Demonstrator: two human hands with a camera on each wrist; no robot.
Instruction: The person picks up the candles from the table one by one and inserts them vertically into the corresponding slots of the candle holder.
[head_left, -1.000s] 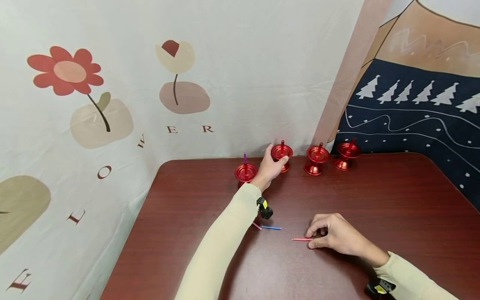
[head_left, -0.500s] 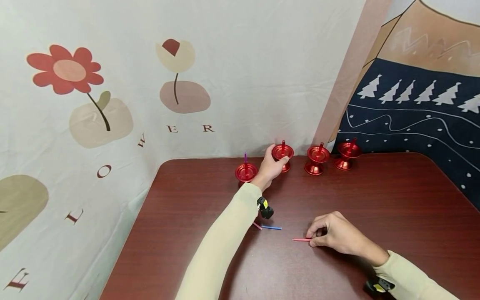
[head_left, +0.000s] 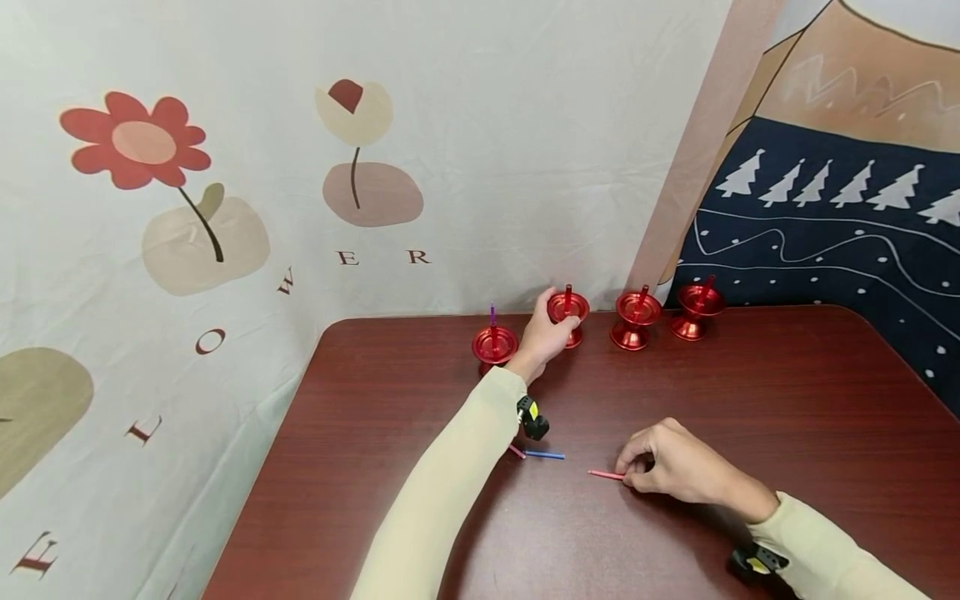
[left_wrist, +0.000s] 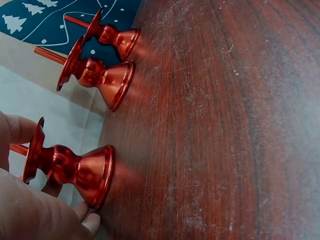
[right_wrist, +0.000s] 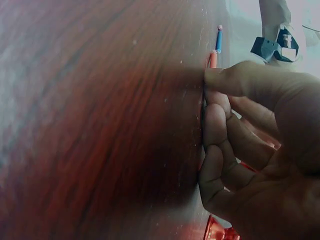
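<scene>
At the table's back, my left hand (head_left: 546, 335) grips a red metal candle holder (head_left: 572, 305) with its fingers and thumb around it. In the left wrist view this holder (left_wrist: 93, 176) stands upright on the table, with an upright red tube in its dish. My right hand (head_left: 678, 465) pinches one end of a thin pink candle (head_left: 604, 475) between thumb and fingers, low at the tabletop. The candle's free end points left. In the right wrist view most of that candle (right_wrist: 213, 59) hides behind the fingers.
Left of my left hand, another red holder (head_left: 489, 345) carries a purple candle (head_left: 492, 315). Two more red holders (head_left: 630, 335) (head_left: 688, 325) stand to the right. A blue candle (head_left: 545, 455) and a pink candle (head_left: 517, 452), partly behind my sleeve, lie mid-table. Patterned cloth (head_left: 480, 167) hangs behind.
My right hand has shifted up slightly in the head view, and the pink candle's free end has risen and tilted a little. My left hand stays on the holder.
</scene>
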